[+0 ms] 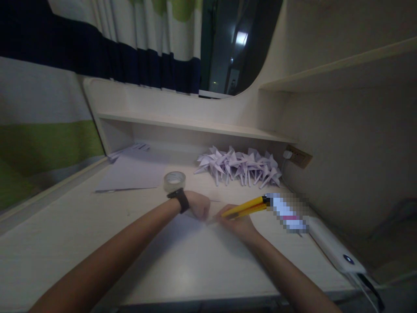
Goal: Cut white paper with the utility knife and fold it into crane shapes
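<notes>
My right hand (pixel 237 226) is closed around a yellow utility knife (pixel 246 206), whose body slants up to the right. Its blade end is hidden or blurred near my fingers. Just left of it, my left hand (pixel 198 204), with a dark watch (pixel 180 200) on the wrist, is curled shut low over the desk. A pale, smeared bit that looks like paper (pixel 212 219) shows between the two hands; what my left fingers hold is hidden. A roll of clear tape (pixel 175 181) lies just beyond my left wrist.
White paper sheets (pixel 133 170) lie at the back left. Several folded white paper pinwheel-like shapes (pixel 239 165) are heaped at the back right. To the right are a blurred-out phone (pixel 288 214), a long white device (pixel 335 244) with cables, and a wall socket (pixel 299 157). A shelf (pixel 195 123) overhangs the desk's back.
</notes>
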Available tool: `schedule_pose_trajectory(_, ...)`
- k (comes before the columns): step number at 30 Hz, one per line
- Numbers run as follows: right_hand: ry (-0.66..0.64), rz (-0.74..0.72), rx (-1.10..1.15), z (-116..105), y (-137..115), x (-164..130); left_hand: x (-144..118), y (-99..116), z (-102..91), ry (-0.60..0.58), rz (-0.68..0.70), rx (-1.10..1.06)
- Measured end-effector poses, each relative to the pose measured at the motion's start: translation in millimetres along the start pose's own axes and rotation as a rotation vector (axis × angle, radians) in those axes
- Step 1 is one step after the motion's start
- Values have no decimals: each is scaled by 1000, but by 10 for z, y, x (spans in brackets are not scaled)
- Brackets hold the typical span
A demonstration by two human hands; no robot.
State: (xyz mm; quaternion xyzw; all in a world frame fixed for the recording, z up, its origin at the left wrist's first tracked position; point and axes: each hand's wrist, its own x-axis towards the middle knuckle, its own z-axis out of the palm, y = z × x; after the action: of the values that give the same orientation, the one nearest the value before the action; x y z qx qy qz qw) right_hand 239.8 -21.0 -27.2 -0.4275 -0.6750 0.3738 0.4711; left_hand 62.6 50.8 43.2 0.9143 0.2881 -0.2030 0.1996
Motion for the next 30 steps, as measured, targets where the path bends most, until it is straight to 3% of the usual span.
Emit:
schedule_pose_trajectory(8, -22, 23, 13, -12, -100, -16, -21, 41, -27, 14, -28, 50)
schedule_pose_trajectory(12, -23, 6, 28, -15, -104, -17, -49, 57, -25, -37, -28, 89)
schedule_pose_trajectory(17, -37, 8, -13, -18, -114, -18, -52, 109, 97, 24, -135, 141)
schedule_pose_trajectory(21, -24, 11, -7, -20, -92, -20, -31, 67, 177, 43, -91, 160)
schedule_pose_trajectory(26, -36, 13, 22, -28, -21, -4, -23, 21, 120, 114, -108, 131)
schedule_pose_trajectory(30, -24, -5, 41, -23, -3, 6, -56, 85, 58, 58, -135, 113)
